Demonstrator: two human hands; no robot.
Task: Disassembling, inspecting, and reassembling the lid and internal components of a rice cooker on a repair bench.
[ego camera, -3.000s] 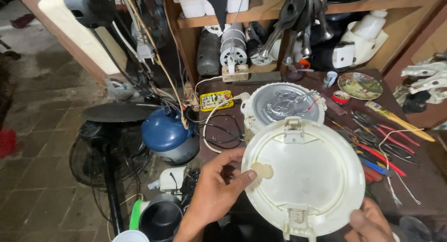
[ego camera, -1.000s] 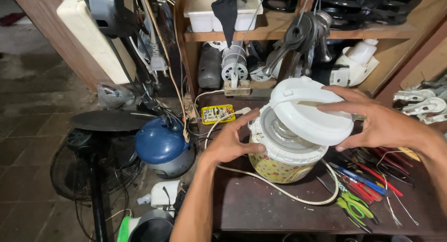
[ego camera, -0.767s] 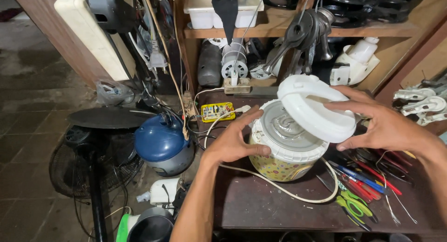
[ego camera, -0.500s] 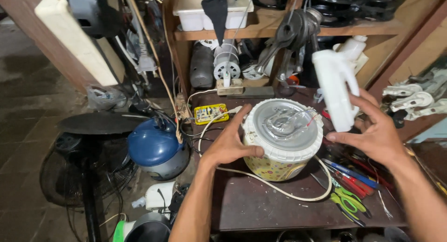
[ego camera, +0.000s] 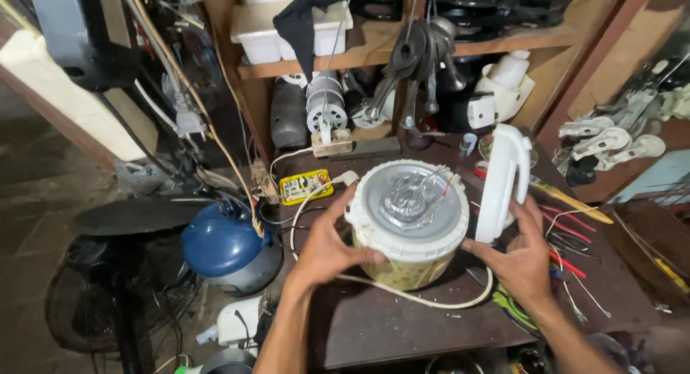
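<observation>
A rice cooker (ego camera: pixel 408 226) with a cream rim and a yellow patterned body stands at the centre of the frame on a dark wooden counter (ego camera: pixel 402 324); its silvery inner top is bared, with thin wires lying across it. The left hand (ego camera: pixel 327 244) presses against the cooker's left flank, its grip wide, fingers spread around the wall and the thumb up near the rim. The right hand (ego camera: pixel 521 259) sits at the cooker's right side, fingers loosely curled and touching the lower edge of the white lid (ego camera: pixel 501 180); the lid stands almost upright on edge just right of the pot; whether the fingers clasp it or merely steady it, I cannot tell. A white cord (ego camera: pixel 413 298) loops along the counter in front of the cooker's base. A small yellow circuit board (ego camera: pixel 305 185) lies behind, toward the upper left of the pot; red and green-handled tools (ego camera: pixel 568 262) are scattered at the right. Off the counter, lower left, sits a round blue appliance (ego camera: pixel 228 246); a wooden shelf (ego camera: pixel 374 54) crowded with parts runs across the top.
</observation>
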